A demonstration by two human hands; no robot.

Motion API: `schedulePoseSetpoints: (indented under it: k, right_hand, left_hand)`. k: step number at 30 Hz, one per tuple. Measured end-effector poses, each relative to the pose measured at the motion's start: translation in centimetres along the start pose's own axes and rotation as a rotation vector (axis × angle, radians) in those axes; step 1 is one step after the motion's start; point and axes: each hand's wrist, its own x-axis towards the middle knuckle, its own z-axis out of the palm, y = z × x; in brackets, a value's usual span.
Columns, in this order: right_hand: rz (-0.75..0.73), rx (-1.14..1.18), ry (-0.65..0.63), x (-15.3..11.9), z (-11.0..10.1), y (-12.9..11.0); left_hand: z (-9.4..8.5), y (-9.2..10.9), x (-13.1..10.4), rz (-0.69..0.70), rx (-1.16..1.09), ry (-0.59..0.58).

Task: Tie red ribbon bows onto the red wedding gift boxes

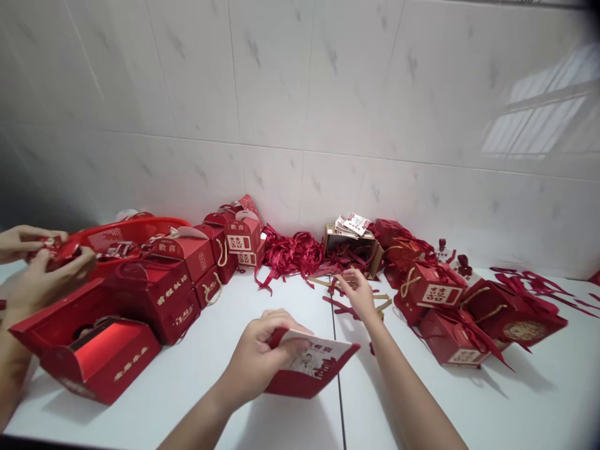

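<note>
left hand [259,351] hides part of card [319,359] print | right hand's [359,294] contact with ribbons [341,306] unclear | forearms [201,406] cut by bottom edge | co-worker's arms [22,306] cut by left edge | boxes [185,255] hide part of basket [157,222]

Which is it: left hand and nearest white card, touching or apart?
Touching: the head view shows the left hand gripping the white card, thumb laid across its printed face.

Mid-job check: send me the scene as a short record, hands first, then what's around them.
Left hand: holds a red-and-white piece
Right hand: at loose ribbons, contact unclear
Co-worker's hands: hold something red
Left side: red boxes, basket
Back: ribbon pile; carton, cards on top
Right side: ribboned boxes
</note>
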Motion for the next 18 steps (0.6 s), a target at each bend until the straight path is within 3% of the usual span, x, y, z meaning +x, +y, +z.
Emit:
schedulePoseSetpoints:
  k: [3, 5, 8, 11, 18]
  right_hand:
    - [-0.028, 0.155, -0.015, -0.1, -0.3, -4.3]
    - [0.003, 0.342, -0.034, -0.8, -0.3, -7.1]
    - [0.051, 0.563, -0.087, -2.5, -0.1, -10.5]
    - [-0.045, 0.600, -0.060, -3.8, -0.2, -12.4]
    - [-0.297, 0.580, -0.045, -4.7, -0.7, -12.4]
  left_hand:
    - [-1.5, 3.3, 3.5, 0.232, 0.185, -0.036]
    - [-1.7, 4.5, 5.3, 0.299, 0.228, -0.024]
    - [-1.5, 5.1, 6.7, 0.186, 0.142, -0.025]
    - [-1.5, 5.1, 6.9, -0.008, -0.043, -0.066]
    - [-1.6, 4.0, 6.1, -0.089, 0.008, -0.136]
